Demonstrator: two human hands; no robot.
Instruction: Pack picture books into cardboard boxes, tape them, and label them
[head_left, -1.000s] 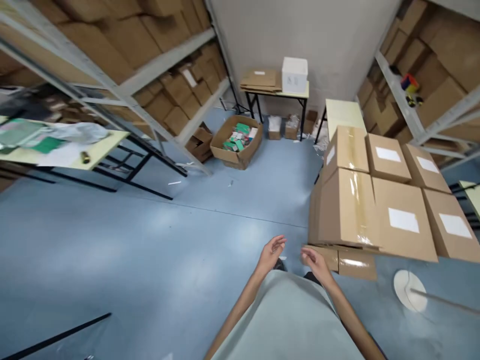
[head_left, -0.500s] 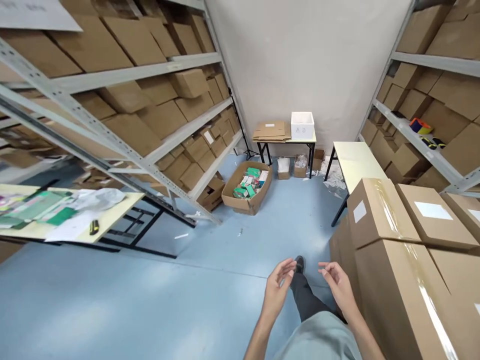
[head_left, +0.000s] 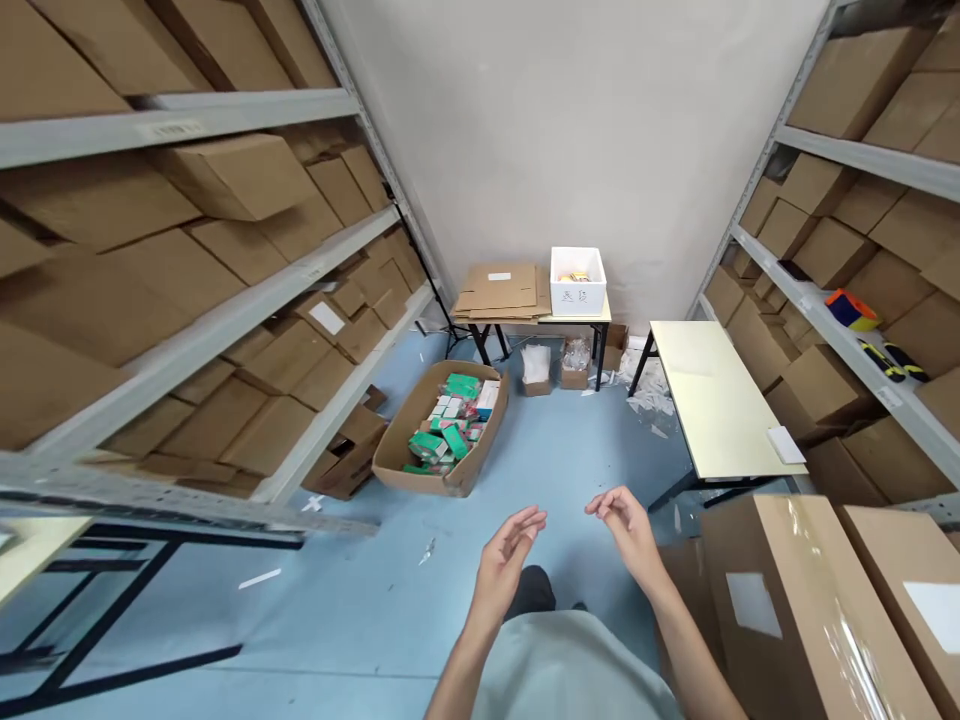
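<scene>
Room: blue floor (head_left: 345, 610), racks (head_left: 877, 160) on two sides, three tables (head_left: 720, 400).
Left hand (head_left: 506, 555): one, fingers loosely parted, nearest the open carton.
Right hand (head_left: 626, 530): one, thumb and fingers apart, near the taped carton.
Open carton (head_left: 401, 465): one, floor, holding green-and-white packs (head_left: 450, 425).
Taped carton (head_left: 750, 550): one, lower right.
White bin (head_left: 577, 298): one, far table (head_left: 609, 314).

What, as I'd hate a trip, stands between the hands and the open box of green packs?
Nothing visible: only floor shows between the left hand or right hand and the open box.
</scene>
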